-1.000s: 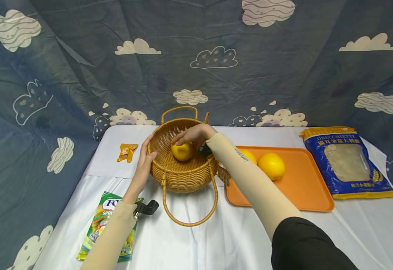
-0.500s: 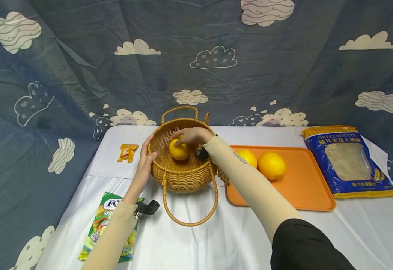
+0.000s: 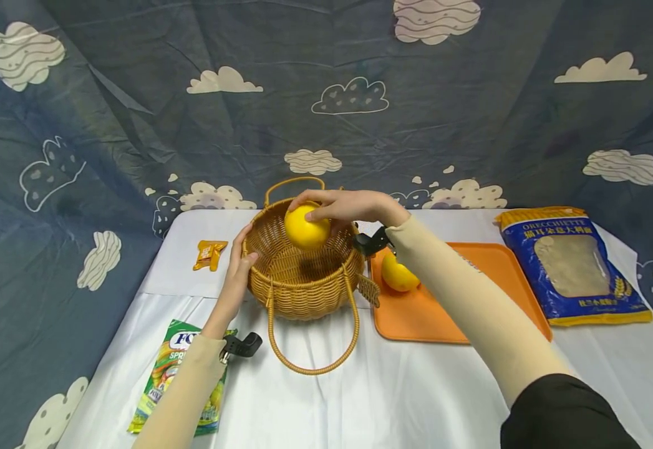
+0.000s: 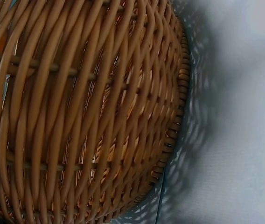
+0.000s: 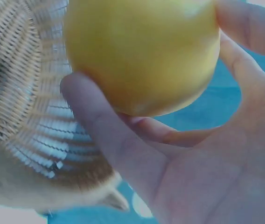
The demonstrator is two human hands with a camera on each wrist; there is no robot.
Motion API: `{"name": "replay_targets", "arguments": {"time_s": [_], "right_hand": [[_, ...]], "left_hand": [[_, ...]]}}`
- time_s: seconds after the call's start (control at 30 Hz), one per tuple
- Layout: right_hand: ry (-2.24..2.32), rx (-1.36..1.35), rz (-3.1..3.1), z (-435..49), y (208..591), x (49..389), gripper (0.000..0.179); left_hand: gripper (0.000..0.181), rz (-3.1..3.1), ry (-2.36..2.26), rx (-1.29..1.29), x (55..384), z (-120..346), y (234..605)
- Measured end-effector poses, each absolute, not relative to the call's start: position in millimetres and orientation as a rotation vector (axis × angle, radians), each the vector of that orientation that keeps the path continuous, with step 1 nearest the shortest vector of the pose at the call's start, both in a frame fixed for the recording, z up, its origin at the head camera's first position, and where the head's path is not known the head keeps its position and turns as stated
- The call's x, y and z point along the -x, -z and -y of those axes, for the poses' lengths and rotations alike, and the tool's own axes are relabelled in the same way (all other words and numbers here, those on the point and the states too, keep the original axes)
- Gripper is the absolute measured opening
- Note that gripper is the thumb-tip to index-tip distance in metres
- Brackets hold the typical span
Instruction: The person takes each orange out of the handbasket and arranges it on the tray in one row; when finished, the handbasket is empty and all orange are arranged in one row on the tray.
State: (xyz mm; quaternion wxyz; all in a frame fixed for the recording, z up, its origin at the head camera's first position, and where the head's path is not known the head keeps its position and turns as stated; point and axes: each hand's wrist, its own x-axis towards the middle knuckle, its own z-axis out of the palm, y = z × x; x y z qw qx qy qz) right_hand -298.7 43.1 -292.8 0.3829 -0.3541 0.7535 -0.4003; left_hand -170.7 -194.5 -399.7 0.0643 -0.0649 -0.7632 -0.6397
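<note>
A round wicker basket [image 3: 304,299] with two looped handles stands on the white-covered table. My left hand [image 3: 238,265] holds its left rim, thumb over the edge. The woven side of the basket [image 4: 86,112] fills most of the left wrist view, where the hand itself is out of sight. Above the basket's opening, my right hand [image 3: 348,206] grips a yellow orange [image 3: 306,227] between thumb and fingers. In the right wrist view, the thumb lies across the near side of the orange [image 5: 142,56]. The basket's woven floor shows beneath it.
Right of the basket lies an orange plastic tray [image 3: 506,299] bearing another orange [image 3: 399,273], partly behind my right forearm. A blue pasta bag [image 3: 575,268] lies at far right. At left are a small orange packet [image 3: 210,255] and a green snack bag [image 3: 163,374], partly under my left forearm.
My right hand has lifted the orange from the basket's floor up above its opening. The right forearm has swung right, now covering one orange on the tray. The left hand stays at the rim.
</note>
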Motion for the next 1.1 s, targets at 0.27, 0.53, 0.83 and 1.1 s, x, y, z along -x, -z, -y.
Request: {"name": "replay_targets", "arguments": {"time_s": [0.27,0.53,0.83,1.1], "right_hand": [[1.217,0.875,-1.922,-102.5,277.7,292.5,0.046],[1.346,0.769,-2.025,-171.2,285.7,277.1,0.049],[1.385,0.609,-2.192,-235.5,303.8,255.8,0.048],[1.424,0.489,-2.275,-283.7,323.1,233.4,0.047]], "left_hand": [[0.060,2.295,1.947,0.190,169.5,194.1,399.0],[0.061,2.292,1.970,0.209,170.0,195.0,401.9],[0.059,2.291,1.964,0.196,168.5,193.2,400.8],[0.058,2.289,1.971,0.187,171.2,193.2,403.9]]}}
